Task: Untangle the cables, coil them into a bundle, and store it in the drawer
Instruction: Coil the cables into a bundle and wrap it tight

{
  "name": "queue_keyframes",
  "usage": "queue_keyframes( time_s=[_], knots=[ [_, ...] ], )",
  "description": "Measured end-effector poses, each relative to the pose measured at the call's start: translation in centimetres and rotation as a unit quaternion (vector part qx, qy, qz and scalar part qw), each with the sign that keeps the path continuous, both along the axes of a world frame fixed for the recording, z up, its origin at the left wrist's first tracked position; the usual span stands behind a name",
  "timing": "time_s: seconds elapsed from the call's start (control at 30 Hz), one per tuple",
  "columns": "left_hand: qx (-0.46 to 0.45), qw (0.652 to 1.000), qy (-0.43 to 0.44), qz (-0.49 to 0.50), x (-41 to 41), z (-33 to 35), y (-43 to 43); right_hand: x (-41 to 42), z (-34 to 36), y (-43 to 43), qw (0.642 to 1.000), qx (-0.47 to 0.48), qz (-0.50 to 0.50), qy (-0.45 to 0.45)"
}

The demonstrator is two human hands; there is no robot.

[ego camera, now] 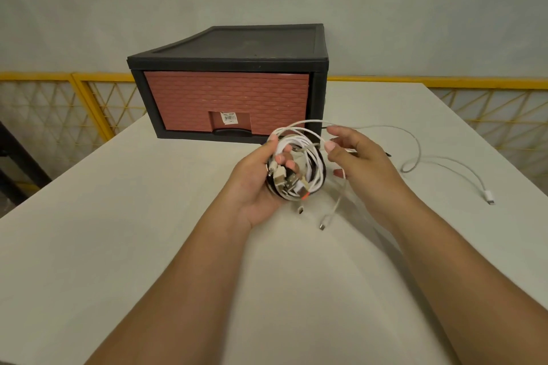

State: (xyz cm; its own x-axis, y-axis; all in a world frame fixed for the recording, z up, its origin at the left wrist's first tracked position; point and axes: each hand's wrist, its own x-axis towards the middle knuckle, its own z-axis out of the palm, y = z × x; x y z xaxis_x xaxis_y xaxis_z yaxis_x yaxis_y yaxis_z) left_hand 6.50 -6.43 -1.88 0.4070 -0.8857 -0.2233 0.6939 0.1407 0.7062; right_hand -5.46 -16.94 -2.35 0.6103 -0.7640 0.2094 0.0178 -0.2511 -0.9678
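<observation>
White tabletop (118, 246) fills most of the frame, and we look down at two bare forearms reaching in from the bottom edge. At the centre, the left hand (255, 184) lies palm up with its fingers curled round a round coil of white and black cables (308, 169), gripping it just above the table. Several plug ends bunch together against the palm, and two loose ends hang below the coil.

Just right of the coil, the right hand (355, 157) has its fingers curled, with thumb and forefinger a little apart. A loose thin white cable (415, 154) leaves the top of the coil, passes the forefinger's tip and trails in loops over the table to the right, ending in a small white plug (487, 197). The hand is blurred, so we cannot tell whether it pinches this strand.

Behind the hands, at upper centre, stands a black plastic drawer unit (237, 47) with its brick-patterned reddish-brown drawer (226, 98) closed. Yellow metal railing (103, 104) runs behind the table.
</observation>
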Motion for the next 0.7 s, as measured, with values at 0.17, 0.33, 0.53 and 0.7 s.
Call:
queue_keyframes(
  time_s=[0.17, 0.33, 0.53, 0.7],
  knots=[
    [-0.054, 0.993, 0.085, 0.064, 0.7, 0.1, 0.0, 0.6, -1.2, 0.9, 0.977, -0.206, -0.051, 0.036],
    [-0.054, 0.991, 0.093, 0.081, 0.5, 0.2, -0.1, 0.9, -0.6, 2.9, 0.915, -0.403, -0.021, -0.025],
    [-0.004, 0.997, 0.028, 0.072, -0.2, -0.2, -0.3, 1.4, -0.8, 4.0, 0.846, -0.529, -0.03, 0.061],
    [-0.007, 0.999, 0.016, 0.051, -0.8, -0.2, -0.3, 1.3, -0.9, 3.4, 0.855, -0.514, -0.037, 0.058]
  ],
)
